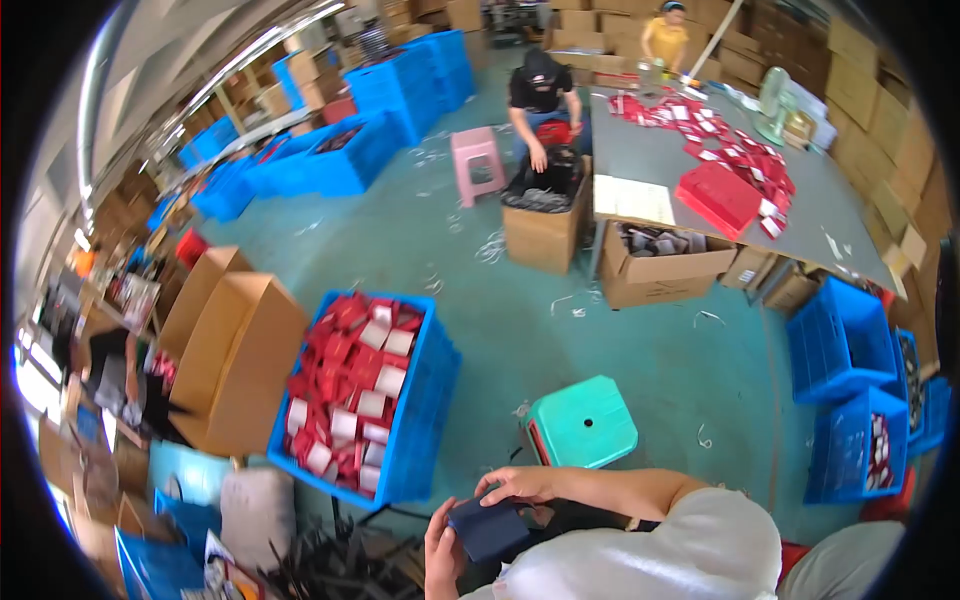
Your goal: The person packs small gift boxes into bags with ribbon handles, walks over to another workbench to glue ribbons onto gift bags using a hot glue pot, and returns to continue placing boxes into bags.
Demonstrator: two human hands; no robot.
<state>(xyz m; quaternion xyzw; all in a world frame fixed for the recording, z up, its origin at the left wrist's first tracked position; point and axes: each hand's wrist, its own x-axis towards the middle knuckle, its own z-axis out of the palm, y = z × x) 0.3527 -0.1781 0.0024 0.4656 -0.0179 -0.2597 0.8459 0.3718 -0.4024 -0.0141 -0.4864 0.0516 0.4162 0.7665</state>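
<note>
1 dark blue item point(488, 528) sits between the person's left hand point(443, 543) and right hand point(517, 486), at the bottom of the view. The left hand is curled narrowly against the item's left side, its fingers pointing up along the edge. The right hand reaches in from the right and holds the far edge, its fingers bent over the top. Both hands touch the item, which fills the gap between them.

Just beyond the right forearm is 1 teal stool point(585, 422). To the left of the stool, 1 large blue crate point(425, 400) is packed with red pieces point(335, 365) bearing white labels, and 1 open carton point(235, 360) stands beside the crate's left side.

Farther off, 1 seated person in black point(541, 90) has a hand over a box point(540, 235), near 1 pink stool point(477, 165). At the grey table point(820, 215), where more red pieces lie spread, 1 person in yellow point(665, 40) is at the far side. To the right are several more blue crates point(845, 340).
</note>
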